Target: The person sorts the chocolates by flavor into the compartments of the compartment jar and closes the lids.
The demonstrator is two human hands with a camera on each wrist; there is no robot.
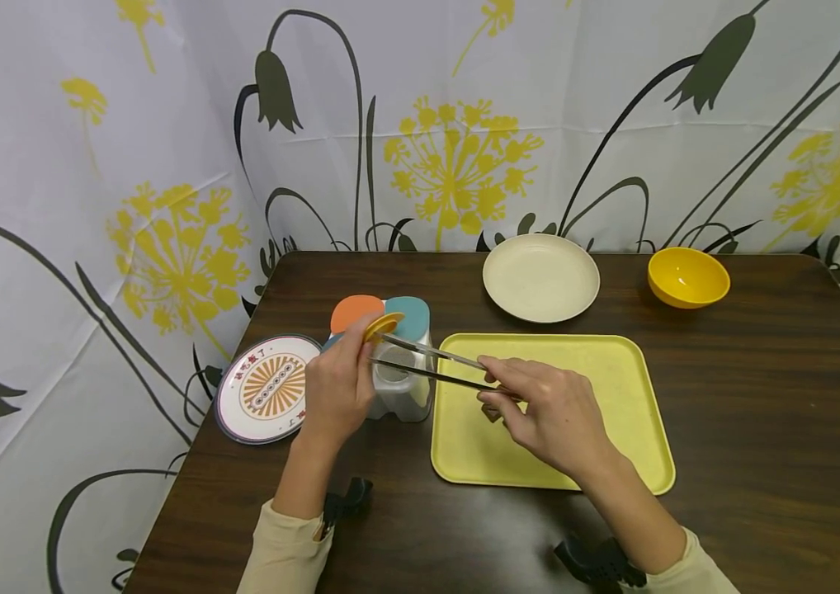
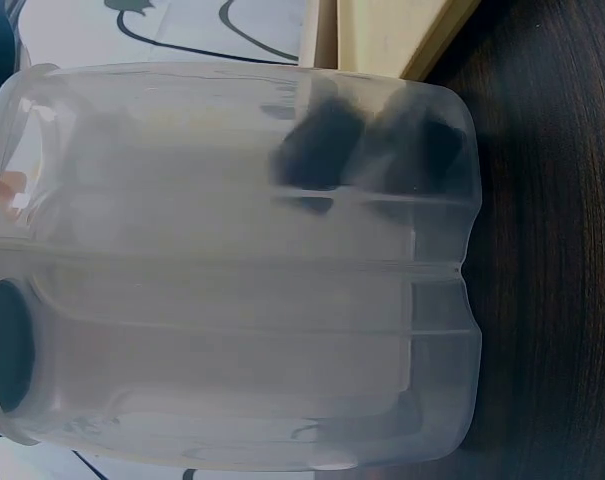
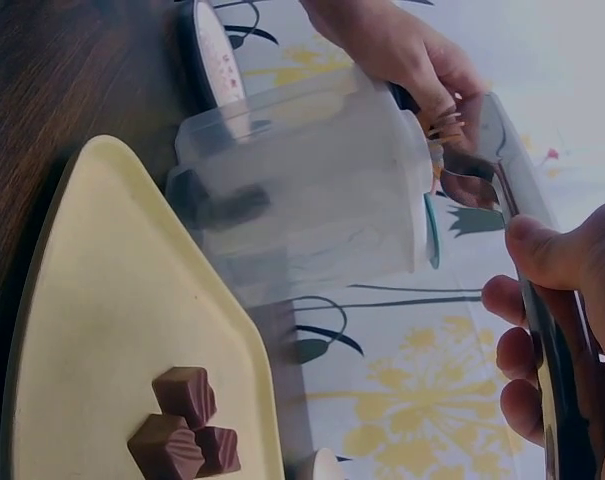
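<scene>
My left hand (image 1: 338, 384) is at a clear plastic container (image 1: 399, 396) and holds up its yellow lid (image 1: 384, 325). Orange (image 1: 356, 312), teal (image 1: 408, 318) and blue lids cap the other compartments. Through the wall, the left wrist view shows dark pieces (image 2: 320, 145) low inside. My right hand (image 1: 554, 412) grips metal tongs (image 1: 431, 375), their arms spread apart and their tips over the uncovered compartment. Three brown ridged chocolates (image 3: 172, 448) lie together on the yellow tray (image 1: 643, 412); my right hand mostly hides them in the head view.
A white plate with a printed sunburst (image 1: 260, 417) lies left of the container. Behind the tray are a cream plate (image 1: 541, 276) and a yellow bowl (image 1: 687, 279). All stand on a dark wooden table (image 1: 747, 429) with a flowered cloth (image 1: 457, 49) behind it.
</scene>
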